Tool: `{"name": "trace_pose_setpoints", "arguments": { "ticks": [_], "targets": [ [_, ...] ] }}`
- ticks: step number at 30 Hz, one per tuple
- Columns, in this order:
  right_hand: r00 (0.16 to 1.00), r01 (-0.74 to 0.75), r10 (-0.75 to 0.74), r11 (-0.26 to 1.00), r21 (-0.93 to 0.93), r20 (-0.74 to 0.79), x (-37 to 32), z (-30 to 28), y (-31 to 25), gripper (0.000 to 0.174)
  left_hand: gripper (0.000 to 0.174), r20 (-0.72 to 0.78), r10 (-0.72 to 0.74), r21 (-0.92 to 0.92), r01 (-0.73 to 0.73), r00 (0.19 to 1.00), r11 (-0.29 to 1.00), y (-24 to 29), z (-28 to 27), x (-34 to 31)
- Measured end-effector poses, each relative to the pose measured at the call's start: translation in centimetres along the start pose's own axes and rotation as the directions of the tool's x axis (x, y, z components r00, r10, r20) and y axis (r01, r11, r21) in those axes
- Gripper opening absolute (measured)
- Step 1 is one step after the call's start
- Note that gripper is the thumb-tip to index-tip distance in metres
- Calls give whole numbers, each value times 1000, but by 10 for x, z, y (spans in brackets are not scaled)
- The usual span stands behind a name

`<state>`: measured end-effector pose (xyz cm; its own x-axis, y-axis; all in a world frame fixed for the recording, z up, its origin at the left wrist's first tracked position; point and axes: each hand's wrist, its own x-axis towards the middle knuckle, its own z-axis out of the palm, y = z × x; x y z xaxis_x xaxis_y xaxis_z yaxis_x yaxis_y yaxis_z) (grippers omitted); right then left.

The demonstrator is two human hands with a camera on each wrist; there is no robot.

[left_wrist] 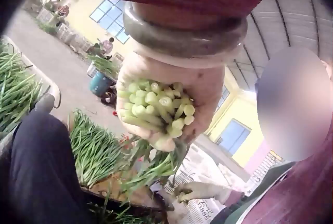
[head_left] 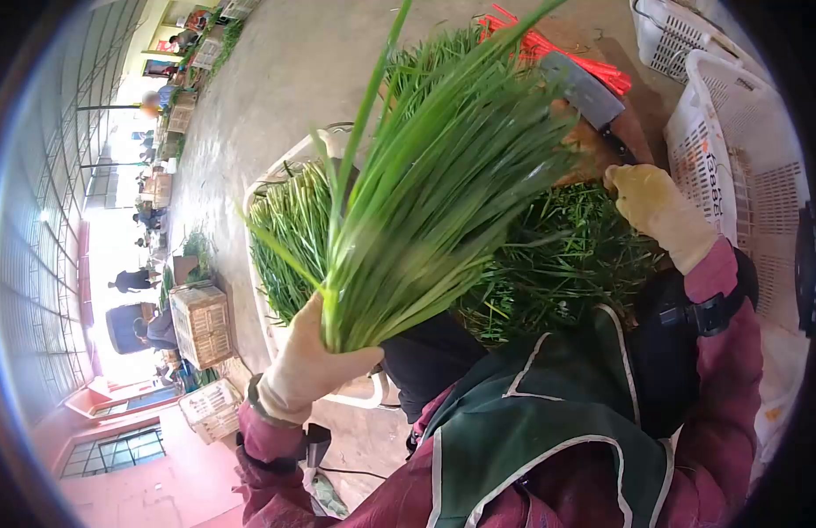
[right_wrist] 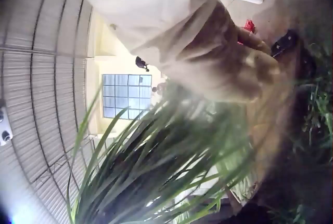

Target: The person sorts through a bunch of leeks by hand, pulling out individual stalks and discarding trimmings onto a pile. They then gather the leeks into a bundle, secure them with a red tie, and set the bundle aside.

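Note:
A bunch of long green leafy stalks (head_left: 425,202) is gripped near its pale base by my gloved left hand (head_left: 315,365). In the left wrist view, the cut stalk ends (left_wrist: 156,104) show in the left palm (left_wrist: 203,94). My gloved right hand (head_left: 658,211), its fingers loosely bent, is beside the black handle (head_left: 617,145) of a wide-bladed knife (head_left: 584,91); no grip on it shows. The knife lies on a wooden board (head_left: 632,128). In the right wrist view, blurred leaves (right_wrist: 171,156) hang below the right hand (right_wrist: 192,41).
A white crate of stalks (head_left: 271,326) stands left of the knees. Loose greens (head_left: 566,255) lie in front of the lap, another pile (head_left: 434,66) beyond. Red strips (head_left: 548,48) lie by the knife. White crates (head_left: 702,132) stand right; people and crates (head_left: 201,326) are farther left.

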<state>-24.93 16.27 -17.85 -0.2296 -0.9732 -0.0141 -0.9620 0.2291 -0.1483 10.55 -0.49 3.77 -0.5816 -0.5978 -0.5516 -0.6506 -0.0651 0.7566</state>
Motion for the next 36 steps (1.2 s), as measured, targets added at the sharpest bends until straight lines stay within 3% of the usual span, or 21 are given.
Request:
{"name": "trace_pose_setpoints", "arguments": {
  "ticks": [3,4,5,6,7,8,11,13,15,16,19,20,23,24,25,27,28,31,33,35,36],
  "targets": [
    [995,-52,12,917,395,104,-4,-30,-12,15,71,155,103,211,-135,983,968,-12,-9,6],
    [993,-38,0,950,310,120,-4,-26,-7,16,72,171,193,538,-256,966,803,-7,2,12],
    [990,-27,-4,974,223,138,-2,-17,4,17,73,162,156,681,-224,974,697,-15,2,23],
    [988,-29,8,990,135,157,-2,-10,15,19,73,142,238,752,-261,961,606,-8,3,24],
    [991,-80,58,982,173,124,-5,-14,24,20,73,144,323,810,-299,935,505,8,8,27],
    [990,-116,95,970,213,103,-8,-23,31,20,75,175,329,759,-340,928,555,17,11,28],
    [987,-152,159,940,305,1,-4,-29,35,18,77,350,232,845,-413,908,339,25,4,46],
    [983,-134,169,923,360,-67,-12,-29,47,17,76,317,154,920,-343,936,189,55,13,47],
    [989,0,61,909,417,-133,-8,-34,46,18,76,370,216,866,-419,904,273,70,17,40],
    [972,-230,182,860,456,148,-3,-50,36,21,74,302,42,901,-300,952,313,74,15,48],
    [983,-179,175,862,473,53,-8,-49,35,22,73,278,84,954,-286,957,95,87,19,53],
    [986,-120,162,859,498,-40,-10,-44,38,22,71,356,155,919,-375,922,119,96,28,44],
    [986,-162,156,864,476,52,-6,-54,39,23,66,423,-143,905,-424,895,31,96,25,51],
    [981,-190,179,839,511,71,-3,-48,44,22,64,435,-116,890,-445,893,-94,92,16,57],
    [978,-203,205,879,431,41,-1,-50,41,23,63,455,-85,880,-462,887,-109,100,19,57],
    [978,-196,203,849,490,39,-3,-65,35,25,62,495,-68,860,-499,867,-106,105,32,45],
    [980,-188,197,841,507,36,-3,-62,31,25,63,487,-126,863,-498,864,-86,102,34,48],
    [977,-201,204,805,559,58,-3,-62,40,25,62,450,-75,879,-456,890,-142,104,28,56],
    [971,-237,169,754,613,168,0,-68,35,25,60,452,-84,891,-453,888,6,105,25,56],
    [987,-154,150,810,566,55,5,-54,38,25,58,499,-70,862,-486,864,140,95,1,73],
    [985,-161,170,807,568,38,4,-58,38,25,64,405,-225,914,-387,886,118,99,0,79]
  ]
}}
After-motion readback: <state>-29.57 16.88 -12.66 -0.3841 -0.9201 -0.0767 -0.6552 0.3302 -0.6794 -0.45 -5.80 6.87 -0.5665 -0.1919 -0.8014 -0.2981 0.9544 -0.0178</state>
